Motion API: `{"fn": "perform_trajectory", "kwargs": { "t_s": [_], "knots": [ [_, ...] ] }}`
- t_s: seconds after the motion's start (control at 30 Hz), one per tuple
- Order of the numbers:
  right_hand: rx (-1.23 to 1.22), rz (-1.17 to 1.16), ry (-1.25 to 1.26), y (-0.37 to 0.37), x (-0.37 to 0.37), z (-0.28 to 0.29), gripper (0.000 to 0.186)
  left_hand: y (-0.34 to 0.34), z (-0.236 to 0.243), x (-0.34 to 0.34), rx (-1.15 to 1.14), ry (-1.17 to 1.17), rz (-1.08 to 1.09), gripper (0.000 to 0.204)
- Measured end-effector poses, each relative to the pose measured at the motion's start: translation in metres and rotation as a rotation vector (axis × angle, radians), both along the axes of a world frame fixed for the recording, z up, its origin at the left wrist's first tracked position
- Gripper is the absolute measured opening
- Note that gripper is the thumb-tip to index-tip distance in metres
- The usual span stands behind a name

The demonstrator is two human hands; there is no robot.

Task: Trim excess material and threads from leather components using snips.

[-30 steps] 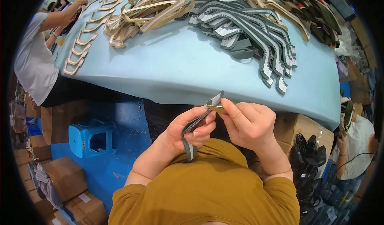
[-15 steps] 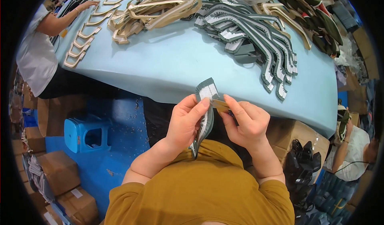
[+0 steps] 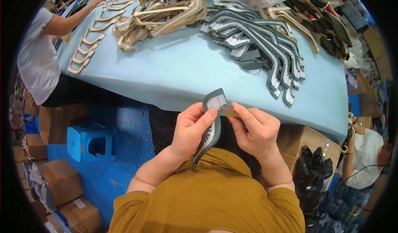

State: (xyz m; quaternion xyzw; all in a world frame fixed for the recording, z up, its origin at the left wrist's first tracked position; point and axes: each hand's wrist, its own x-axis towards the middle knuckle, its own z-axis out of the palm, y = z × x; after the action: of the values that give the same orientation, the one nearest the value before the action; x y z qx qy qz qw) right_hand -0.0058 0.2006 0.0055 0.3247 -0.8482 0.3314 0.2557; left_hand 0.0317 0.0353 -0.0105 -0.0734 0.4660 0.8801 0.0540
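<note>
My left hand (image 3: 189, 128) grips a curved strip (image 3: 214, 99) with a dark green edge and a white, ribbed inner face, its thumb pressed on the white side. The strip's upper end stands above the fingers and its lower part hangs down against my shirt. In my right hand (image 3: 260, 128), thumb and forefinger pinch a small flat tan piece (image 3: 229, 112), whose left end touches the strip beside my left thumb. What kind of piece it is, I cannot make out. Both hands are just off the near edge of the light blue table (image 3: 161, 67).
On the table lie a heap of green-and-white strips (image 3: 265, 38), beige frames (image 3: 166, 15) and dark green fabric pieces (image 3: 321, 21). At the left a person in white (image 3: 39, 63) reaches over the table; another person (image 3: 362, 156) is at the right. A blue stool (image 3: 89, 142) stands on the floor.
The strip has turned slightly, its lower end swinging a little left. The tan piece now tilts a bit more downward to the right. Both hands keep their grip.
</note>
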Motion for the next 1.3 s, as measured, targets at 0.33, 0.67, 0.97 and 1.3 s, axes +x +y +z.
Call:
{"fn": "perform_trajectory", "kwargs": {
  "t_s": [0.33, 0.67, 0.97, 1.3],
  "knots": [
    [-0.068, 0.035, -0.066, 0.003, -0.002, -0.004, 0.034, 0.000, 0.003, -0.005, 0.011, 0.006, 0.048, 0.019],
    [-0.016, 0.026, -0.066, 0.003, -0.004, -0.005, 0.032, 0.003, -0.001, -0.004, -0.049, 0.065, 0.023, 0.019],
    [-0.425, 0.097, -0.374, 0.013, -0.005, -0.015, 0.032, -0.006, -0.003, -0.013, -0.922, 0.584, 0.230, 0.024],
    [-0.787, 0.233, -1.042, 0.024, -0.004, -0.018, 0.008, -0.007, -0.024, -0.022, -1.447, 0.966, 0.453, 0.048]
  ]
}}
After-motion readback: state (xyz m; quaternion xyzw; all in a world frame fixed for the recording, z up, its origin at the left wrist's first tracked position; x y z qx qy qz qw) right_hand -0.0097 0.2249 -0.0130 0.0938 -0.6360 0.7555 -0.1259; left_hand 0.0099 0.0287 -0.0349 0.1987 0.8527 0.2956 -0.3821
